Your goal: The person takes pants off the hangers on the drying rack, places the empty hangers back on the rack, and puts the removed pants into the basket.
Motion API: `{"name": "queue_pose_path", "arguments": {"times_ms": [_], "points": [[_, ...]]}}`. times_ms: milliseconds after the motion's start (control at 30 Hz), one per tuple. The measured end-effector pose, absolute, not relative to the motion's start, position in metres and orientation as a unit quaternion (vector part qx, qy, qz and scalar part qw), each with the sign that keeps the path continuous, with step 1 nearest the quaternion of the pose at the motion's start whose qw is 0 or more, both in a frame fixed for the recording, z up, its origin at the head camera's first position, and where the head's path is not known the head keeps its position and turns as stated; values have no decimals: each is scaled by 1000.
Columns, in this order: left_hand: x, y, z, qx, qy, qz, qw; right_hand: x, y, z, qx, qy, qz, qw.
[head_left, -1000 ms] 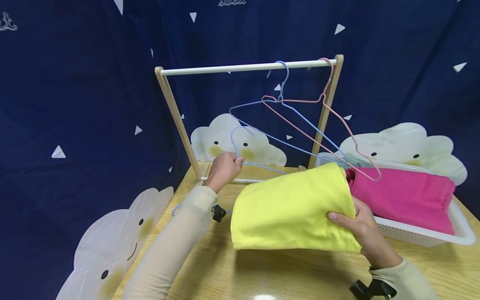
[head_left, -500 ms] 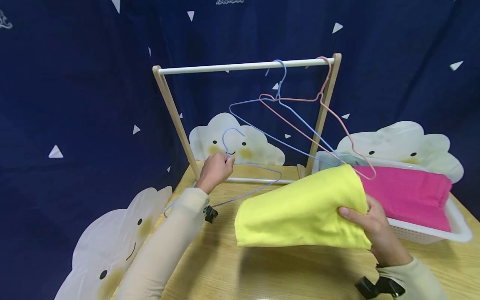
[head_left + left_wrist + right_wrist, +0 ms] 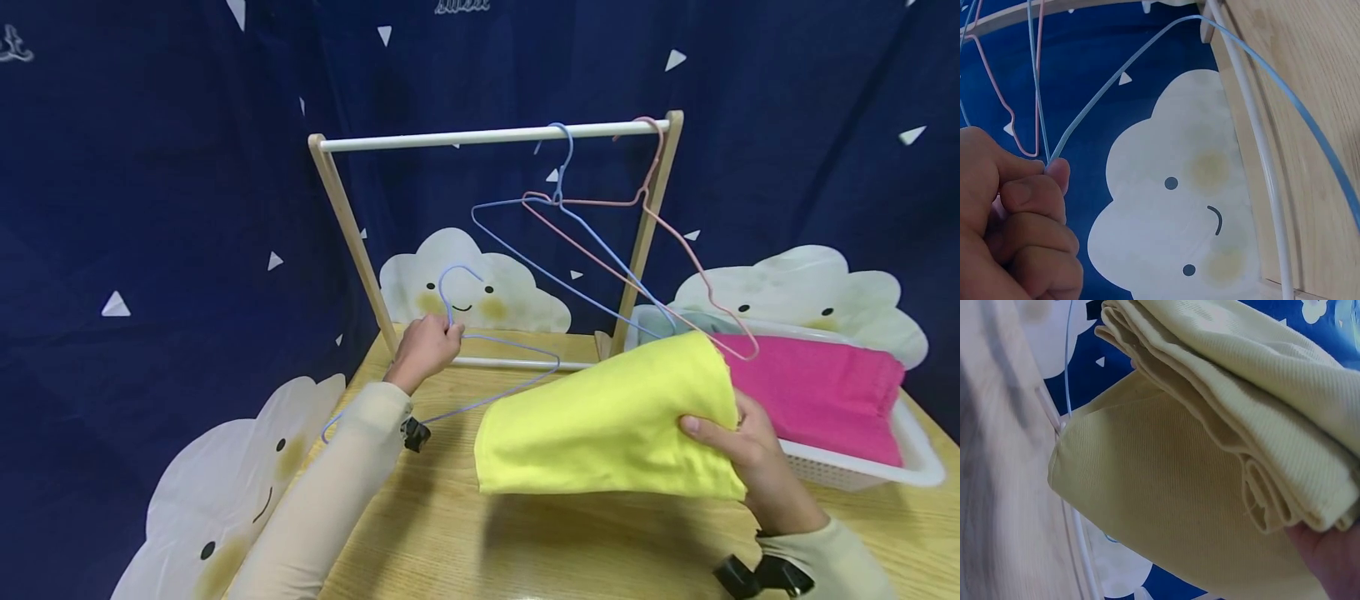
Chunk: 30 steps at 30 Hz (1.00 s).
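My left hand (image 3: 426,346) grips a blue wire hanger (image 3: 441,292) at the neck, just below its hook. In the left wrist view, the fingers curl around the blue wire (image 3: 1116,75). Folded yellow cloth (image 3: 600,425) is held above the table in my right hand (image 3: 761,462), with the thumb on its near face and the other fingers behind it. The right wrist view shows several stacked layers of the cloth (image 3: 1147,462) and one lower flap hanging apart. The hanger's right end shows to the left of the cloth, apart from it.
A rack with a white rail (image 3: 450,139) stands at the back of the wooden table (image 3: 420,533). From it hang another blue hanger (image 3: 517,252) and a pink hanger (image 3: 693,250). A white basket (image 3: 926,467) at right holds a pink cloth (image 3: 817,396) and a grey-green one.
My left hand has moved left and slightly down with the blue hanger, whose right end has come out from behind the yellow cloth. My right hand and the cloth have shifted slightly right.
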State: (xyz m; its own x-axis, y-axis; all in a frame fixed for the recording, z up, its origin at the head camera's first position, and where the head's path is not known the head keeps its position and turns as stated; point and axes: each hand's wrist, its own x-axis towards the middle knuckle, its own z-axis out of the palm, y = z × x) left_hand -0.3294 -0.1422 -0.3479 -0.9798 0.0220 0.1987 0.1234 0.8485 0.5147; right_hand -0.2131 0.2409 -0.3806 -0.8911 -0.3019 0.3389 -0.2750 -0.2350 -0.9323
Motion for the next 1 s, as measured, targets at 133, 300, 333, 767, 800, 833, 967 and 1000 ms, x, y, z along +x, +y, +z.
{"name": "queue_pose_path", "arguments": {"times_ms": [133,300,333,767,800,833,967,1000], "points": [[-330,-142,-348,-40,-956,-268,112,-213,244,-380,-228,621,-750,4],[-330,-143,-349,-36,-956,-274,102,-214,247,-378,-233,619,-750,7],[-329,-143,-350,-35,-956,-276,96,-214,247,-377,-235,617,-751,7],[-327,-142,-353,-34,-957,-276,86,-219,261,-371,-218,614,-758,-26],[-327,-142,-354,-34,-956,-278,84,-220,262,-371,-220,612,-759,-28],[-327,-143,-354,-35,-956,-278,83,-221,264,-370,-223,608,-761,-30],[-327,-145,-357,-38,-956,-279,87,-225,270,-367,-224,611,-758,-38],[-326,-146,-357,-38,-956,-278,90,-226,271,-366,-224,611,-759,-41]]}}
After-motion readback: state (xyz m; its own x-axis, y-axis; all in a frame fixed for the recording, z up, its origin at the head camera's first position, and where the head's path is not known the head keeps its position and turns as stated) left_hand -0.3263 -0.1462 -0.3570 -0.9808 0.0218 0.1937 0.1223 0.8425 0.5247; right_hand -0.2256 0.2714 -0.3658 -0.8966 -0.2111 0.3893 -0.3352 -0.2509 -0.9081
